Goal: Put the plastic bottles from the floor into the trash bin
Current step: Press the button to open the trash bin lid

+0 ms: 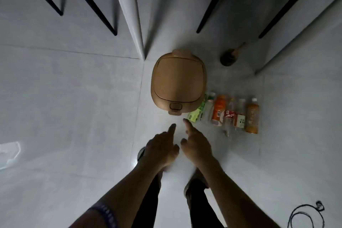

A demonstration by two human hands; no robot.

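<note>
A tan trash bin [178, 81] stands on the floor ahead of me with its lid down and a pedal at its near side. Right of it, several plastic bottles lie side by side in a row: a green-labelled one [198, 112], an orange one [218, 110], a clear one with a red label [229, 115] and an amber one [252, 116] at the far right. My left hand [162, 147] and my right hand [197, 144] hover side by side, just short of the bin, each pointing an index finger forward. Both hold nothing.
Black chair legs [96, 3] and a pale table leg [129, 11] stand beyond the bin. A dark round object with a wooden handle [229, 56] lies behind the bottles. A black cable [305, 214] coils at bottom right. My feet are below my hands.
</note>
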